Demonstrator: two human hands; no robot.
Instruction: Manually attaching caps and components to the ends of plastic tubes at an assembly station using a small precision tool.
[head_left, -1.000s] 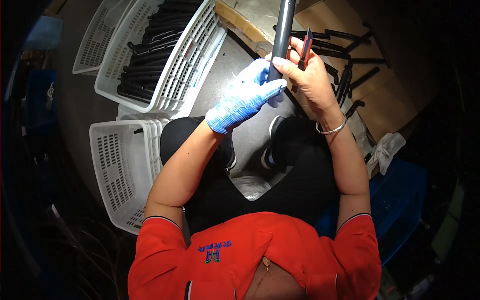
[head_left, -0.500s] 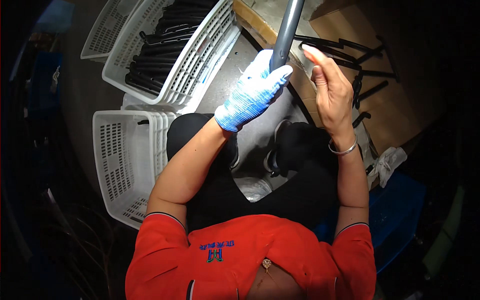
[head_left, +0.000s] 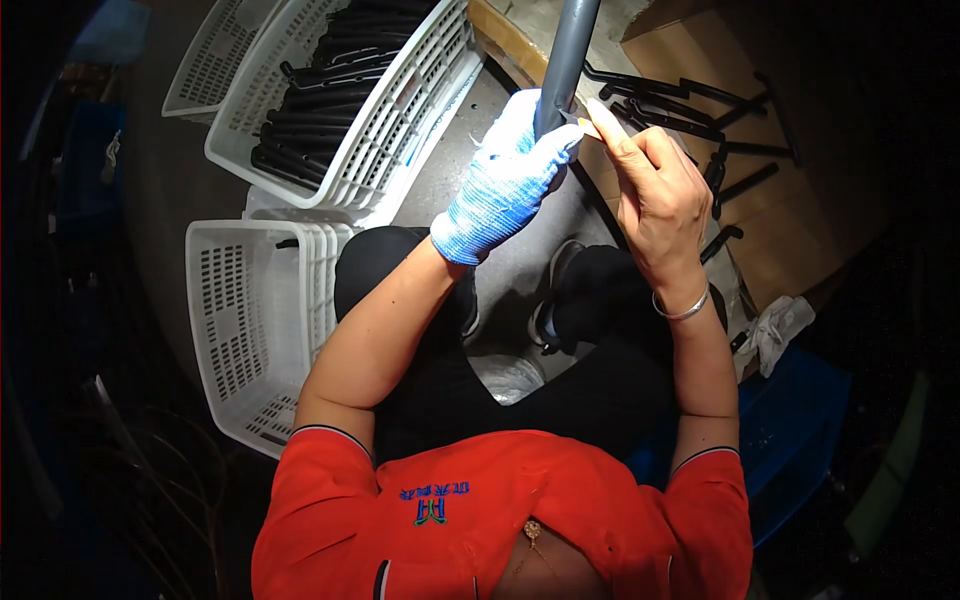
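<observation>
My left hand [head_left: 505,185], in a blue and white knit glove, is wrapped round a dark grey tube [head_left: 572,55]. The tube stands up from the fist and runs out past the top edge of the view. My bare right hand [head_left: 662,195], with a bangle at the wrist, is pinched on a small thin blade [head_left: 590,127] with an orange-yellow part by the fingertips. Its tip reaches the tube's side just above the gloved thumb. Most of the blade is hidden by my fingers.
Several black bent tubes [head_left: 735,148] lie on cardboard [head_left: 790,215] at the right. A white crate [head_left: 225,125] full of black tubes stands at the upper left, with stacked white crates [head_left: 195,320] nearer me. A crumpled white cloth [head_left: 780,325] lies at the right edge.
My right hand has closed its fingers and moved slightly left to the tube, bringing the small blade into sight. The tube has tilted a little; my left hand keeps its grip.
</observation>
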